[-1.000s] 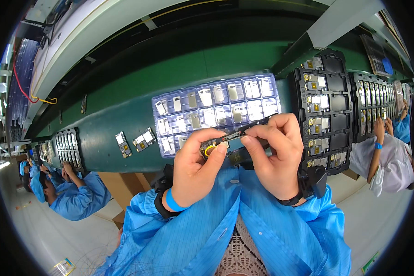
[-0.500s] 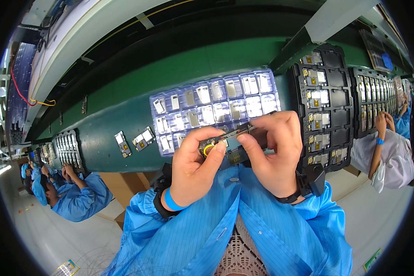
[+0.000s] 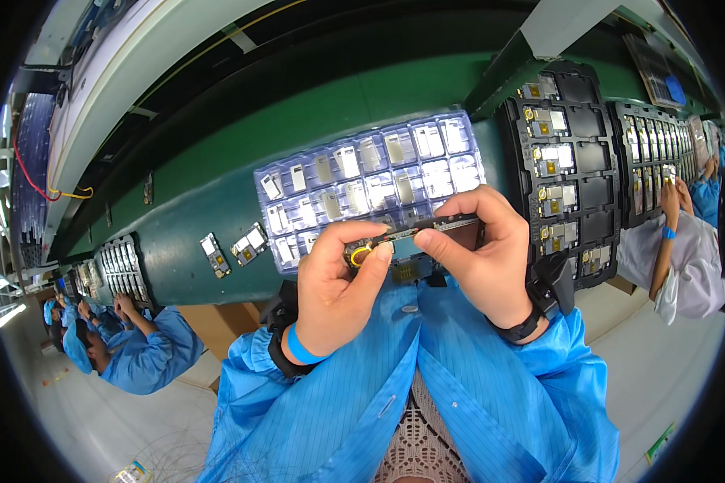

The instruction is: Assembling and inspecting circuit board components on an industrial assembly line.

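Note:
A circuit board (image 3: 407, 233), seen nearly edge-on, is held level in front of my chest between both hands. It has a yellow ring at its left end, and a dark square piece (image 3: 412, 270) hangs below it. My left hand (image 3: 338, 294) pinches the left end, thumb beside the ring. On the right end my right hand (image 3: 491, 270) grips with its thumb at the near edge and fingers behind. Just beyond the hands lies a clear plastic tray (image 3: 260, 185) with silvery metal pieces in its compartments; the fingers hide part of its near side.
Two loose boards (image 3: 250, 243) lie on the green bench (image 3: 177, 233) left of the clear tray. To the right stands a black tray (image 3: 596, 171) with boards in its left column; a second black tray (image 3: 632, 205) lies beyond. Co-workers sit at both sides. A post (image 3: 507, 80) rises behind.
The board has tipped to a more level, edge-on position. My right hand has shifted slightly up, and its fingers have moved along the board's far edge. Both hands still hold it.

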A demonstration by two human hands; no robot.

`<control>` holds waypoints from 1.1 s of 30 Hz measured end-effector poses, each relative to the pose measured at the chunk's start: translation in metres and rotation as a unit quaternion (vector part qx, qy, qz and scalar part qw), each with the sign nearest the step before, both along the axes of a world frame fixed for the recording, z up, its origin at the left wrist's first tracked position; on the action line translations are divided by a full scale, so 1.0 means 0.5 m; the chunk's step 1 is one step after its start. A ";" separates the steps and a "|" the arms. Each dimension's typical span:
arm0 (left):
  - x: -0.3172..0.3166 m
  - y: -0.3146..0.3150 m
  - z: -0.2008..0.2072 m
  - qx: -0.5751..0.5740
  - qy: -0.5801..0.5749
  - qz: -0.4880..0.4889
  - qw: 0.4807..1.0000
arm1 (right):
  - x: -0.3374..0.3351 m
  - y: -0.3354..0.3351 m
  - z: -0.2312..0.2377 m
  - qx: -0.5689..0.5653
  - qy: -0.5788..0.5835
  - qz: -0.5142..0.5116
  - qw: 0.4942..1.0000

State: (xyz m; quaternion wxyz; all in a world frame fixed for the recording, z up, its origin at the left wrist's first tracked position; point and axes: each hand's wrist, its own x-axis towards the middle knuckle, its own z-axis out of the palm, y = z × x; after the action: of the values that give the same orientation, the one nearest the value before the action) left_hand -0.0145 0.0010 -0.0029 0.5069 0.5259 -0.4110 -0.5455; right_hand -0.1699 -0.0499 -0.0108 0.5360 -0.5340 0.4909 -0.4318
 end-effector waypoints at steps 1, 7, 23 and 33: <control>-0.001 -0.002 -0.002 -0.008 -0.016 0.000 1.000 | -0.002 0.000 -0.002 -0.056 0.057 -0.001 0.997; -0.011 -0.017 -0.006 0.034 -0.024 -0.015 0.999 | -0.011 -0.006 -0.012 -0.013 0.019 -0.016 1.000; -0.099 -0.066 -0.036 0.055 -0.047 -0.105 0.992 | -0.112 0.000 -0.038 0.065 0.006 -0.057 0.996; -0.177 -0.094 -0.034 0.056 -0.063 -0.137 0.987 | -0.185 0.013 -0.066 0.029 -0.030 -0.121 0.992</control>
State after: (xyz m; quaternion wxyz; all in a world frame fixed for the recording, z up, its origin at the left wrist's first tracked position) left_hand -0.1031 -0.0460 -0.0198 0.3698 0.5257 -0.4791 -0.5978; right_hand -0.2624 -0.0432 -0.0437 0.5094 -0.4423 0.5478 -0.4947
